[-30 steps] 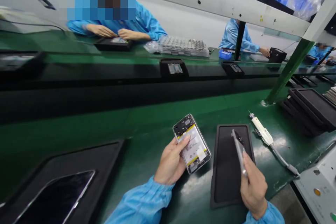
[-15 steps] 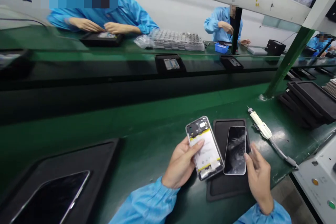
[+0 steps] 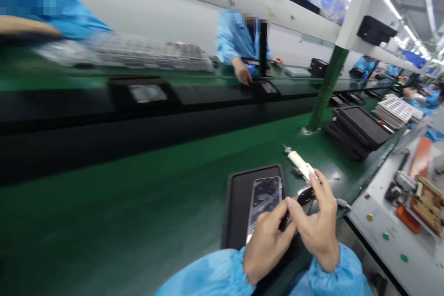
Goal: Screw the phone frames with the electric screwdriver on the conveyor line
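Both hands are closed on an opened phone (image 3: pixel 305 195), tilted nearly edge-on and largely hidden by the fingers. My left hand (image 3: pixel 267 243) grips its lower end, thumb and forefinger together. My right hand (image 3: pixel 321 224) has its thumb near the left fingertips and its other fingertips at the phone's upper end. Under and beside the left hand, a second phone (image 3: pixel 266 196) with a glossy dark face lies on a black tray (image 3: pixel 238 194). Just beyond the right fingertips, a white electric screwdriver (image 3: pixel 299 163) rests on the green bench.
Stacked black trays (image 3: pixel 362 129) stand at the right, past a green post (image 3: pixel 324 92). A control box with buttons (image 3: pixel 378 229) borders the bench at right. Across the bench, a co-worker in blue (image 3: pixel 232 39) reaches to a black tray (image 3: pixel 265 88) on the dark strip.
The view has swung right. The opened phone has tilted edge-on, and my right hand has come from beside the tray onto it. A co-worker's hand has reached down to a tray.
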